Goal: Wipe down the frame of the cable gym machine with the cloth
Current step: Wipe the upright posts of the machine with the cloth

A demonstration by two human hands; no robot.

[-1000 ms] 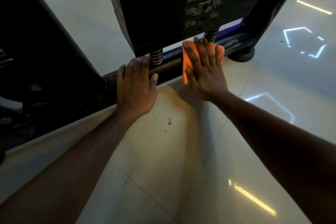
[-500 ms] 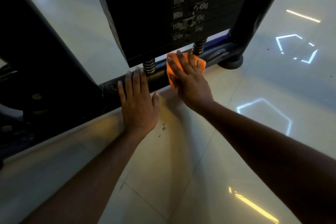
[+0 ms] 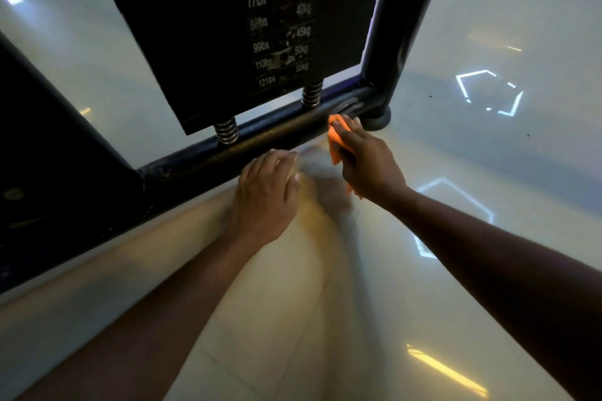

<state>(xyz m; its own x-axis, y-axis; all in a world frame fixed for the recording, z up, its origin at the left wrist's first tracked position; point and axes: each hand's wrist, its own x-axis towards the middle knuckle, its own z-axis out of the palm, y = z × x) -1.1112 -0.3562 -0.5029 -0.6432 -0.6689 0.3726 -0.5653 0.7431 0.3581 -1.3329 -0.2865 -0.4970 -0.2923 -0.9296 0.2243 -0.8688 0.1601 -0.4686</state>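
Landmark: the bottom bar of the machine frame, lying on the floor under the weight stack.

Cloth: the orange cloth is at the right end of the bottom bar, just short of the upright post. A second ago it lay flat near the middle of the bar, between the two springs.

Right hand: the right hand grips the cloth, fingers curled round it and bunching it. Earlier the palm pressed it flat with fingers spread.

Left hand: the left hand is on the floor side of the bar, below the left spring, fingers loosely bent and holding nothing. Whether the fingertips touch the bar cannot be told. Before, it lay flat over the bar.

Meaning: the stroke along the bar has probably reached its right end. The post and its foot look to be next.

Blur: motion smear beside both hands hides finer detail.
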